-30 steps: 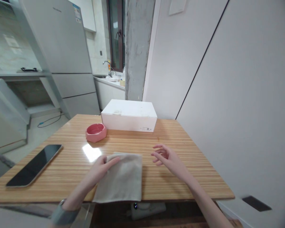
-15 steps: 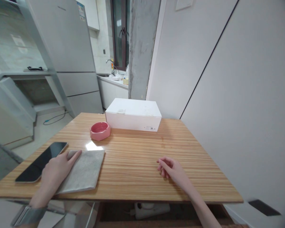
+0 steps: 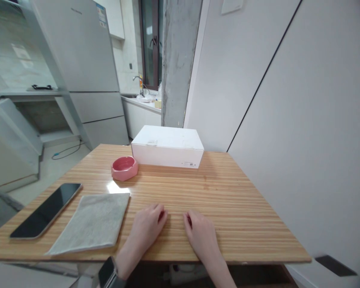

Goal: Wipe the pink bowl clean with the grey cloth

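My left hand (image 3: 149, 222) rests on the wooden table, its fingers curled in a loose fist. To its left lies a folded grey cloth (image 3: 93, 222), apart from the hand. A short gap to the right, my right hand (image 3: 200, 233) also rests on the tabletop with its fingers curled under. Nothing shows in either hand, though the fingertips are hidden. Beyond the cloth, at the table's left edge, is a dark-screened phone (image 3: 46, 211). A pink faceted bowl (image 3: 124, 168) stands farther back.
A white box (image 3: 167, 147) stands at the back of the table (image 3: 243, 224). An open drawer (image 3: 258, 276) with a white object inside sits below the front edge. A pale wall rises on the right; a fridge (image 3: 78, 52) stands back left.
My left hand has left the cloth and moved right onto bare tabletop. My right hand has come nearer to me and slightly left, its fingers now curled under.
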Available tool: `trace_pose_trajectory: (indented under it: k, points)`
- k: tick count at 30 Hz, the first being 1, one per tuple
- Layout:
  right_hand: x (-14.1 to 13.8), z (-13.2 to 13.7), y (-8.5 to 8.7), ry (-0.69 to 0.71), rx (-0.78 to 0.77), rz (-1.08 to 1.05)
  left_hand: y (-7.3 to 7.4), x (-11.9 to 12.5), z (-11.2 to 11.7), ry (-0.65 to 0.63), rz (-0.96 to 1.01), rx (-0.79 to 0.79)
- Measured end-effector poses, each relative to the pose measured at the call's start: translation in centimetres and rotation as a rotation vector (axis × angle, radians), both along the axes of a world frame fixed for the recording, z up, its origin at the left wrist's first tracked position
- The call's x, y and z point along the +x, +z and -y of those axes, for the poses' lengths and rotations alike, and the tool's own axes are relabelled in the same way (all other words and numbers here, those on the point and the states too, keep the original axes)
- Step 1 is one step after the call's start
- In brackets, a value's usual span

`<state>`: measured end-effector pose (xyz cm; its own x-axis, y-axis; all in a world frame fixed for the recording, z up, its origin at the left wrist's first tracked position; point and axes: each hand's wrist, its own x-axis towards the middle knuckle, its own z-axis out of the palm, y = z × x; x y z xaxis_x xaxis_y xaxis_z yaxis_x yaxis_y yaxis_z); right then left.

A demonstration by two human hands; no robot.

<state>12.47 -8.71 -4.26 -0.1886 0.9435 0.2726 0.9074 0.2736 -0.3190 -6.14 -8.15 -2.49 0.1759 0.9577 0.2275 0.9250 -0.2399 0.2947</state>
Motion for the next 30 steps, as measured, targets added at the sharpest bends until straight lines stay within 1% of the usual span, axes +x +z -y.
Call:
trace_pose_trajectory:
  k: [2, 4, 10, 17, 30]
  points:
    - [0.02, 0.16, -0.24, 0.02, 0.02, 0.009, -0.67, 0.54, 0.08, -0.032, -0.007, -0.004]
    - [0.18, 0.23, -0.33, 0.02, 0.029, 0.01, -0.94, 0.48, 0.18, -0.029, -0.009, -0.001]
    - [0.23, 0.35, -0.26, 0.028, 0.035, -0.004, -0.93, 0.06, 0.25, -0.023, -0.021, -0.009]
    - [0.32, 0.36, -0.28, 0.043, 0.061, -0.019, -1.3, 0.03, 0.19, -0.023, -0.017, -0.001]
    - [0.36, 0.4, -0.23, 0.054, 0.074, 0.0, -1.08, 0.12, 0.33, -0.023, -0.026, 0.007]
